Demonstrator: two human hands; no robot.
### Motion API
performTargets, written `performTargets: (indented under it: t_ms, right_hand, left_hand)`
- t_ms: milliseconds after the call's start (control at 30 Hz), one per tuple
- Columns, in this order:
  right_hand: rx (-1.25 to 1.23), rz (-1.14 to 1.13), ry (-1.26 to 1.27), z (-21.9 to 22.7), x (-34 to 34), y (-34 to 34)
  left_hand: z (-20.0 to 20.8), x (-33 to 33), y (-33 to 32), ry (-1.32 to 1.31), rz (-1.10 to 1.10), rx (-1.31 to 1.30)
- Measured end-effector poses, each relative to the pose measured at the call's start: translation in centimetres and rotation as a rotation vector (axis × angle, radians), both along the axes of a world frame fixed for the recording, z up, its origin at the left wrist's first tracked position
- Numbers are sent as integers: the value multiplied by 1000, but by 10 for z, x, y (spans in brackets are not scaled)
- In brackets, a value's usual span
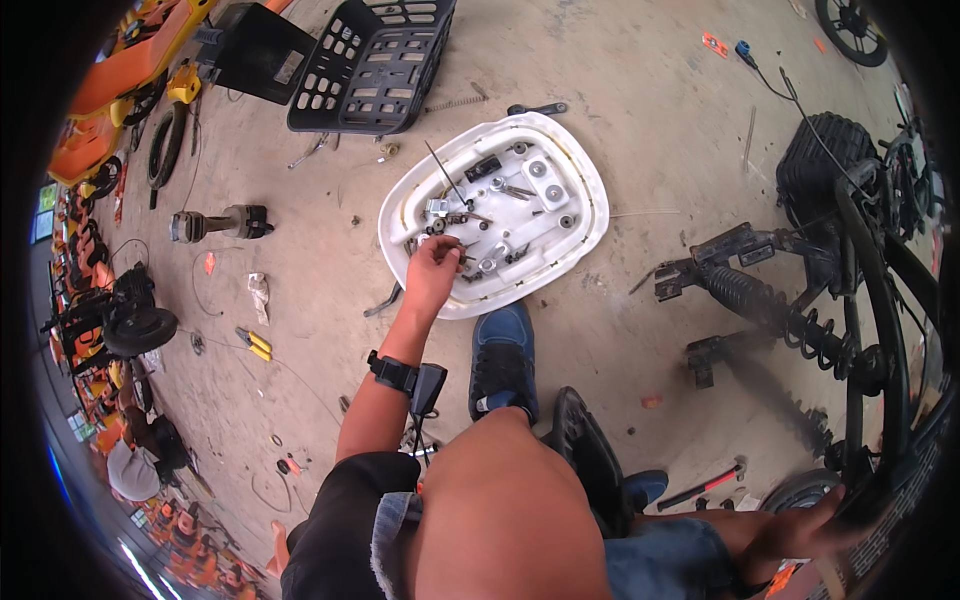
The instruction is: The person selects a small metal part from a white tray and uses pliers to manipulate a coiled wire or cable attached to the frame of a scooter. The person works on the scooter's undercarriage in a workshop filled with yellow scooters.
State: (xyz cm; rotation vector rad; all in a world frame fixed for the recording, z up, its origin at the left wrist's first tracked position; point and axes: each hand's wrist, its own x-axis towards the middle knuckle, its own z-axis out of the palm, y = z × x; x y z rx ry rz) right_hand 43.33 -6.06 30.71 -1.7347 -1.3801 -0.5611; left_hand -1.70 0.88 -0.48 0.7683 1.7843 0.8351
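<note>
My left hand point(437, 262), its wrist in a black watch, reaches over the near left side of a white plastic tray-like shell point(596, 205). Thumb and fingers are pinched together; a small dark piece shows at their tips, too small to name. Around them in the shell lie several nuts, bolts and bushings, a thin rod point(446, 172), a black cylindrical part point(483, 167) and a white block point(545, 186) with two round fittings. At the lower right, my right hand point(815, 525), blurred, is closed against a black metal frame point(872, 300); some of its fingers are hidden.
A coil-spring shock absorber point(760, 297) juts out from the frame. Beyond the shell stands a black plastic basket point(370, 75). A power tool point(222, 223) and yellow-handled pliers point(255, 343) lie on the left floor. My blue shoe point(503, 350) touches the shell's near side.
</note>
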Motion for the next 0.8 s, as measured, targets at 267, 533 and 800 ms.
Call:
performTargets:
  t_ms: [267, 533, 800]
  right_hand:
    - [-32, 6, -5, 1, 6, -4]
    - [-18, 47, -26, 2, 6, -3]
    - [-55, -22, 6, 2, 2, -8]
  left_hand:
    - [3, 13, -6, -65, -119, -47]
    - [-16, 5, -12, 79, -114, -23]
    - [1, -14, -4, 840, -140, 187]
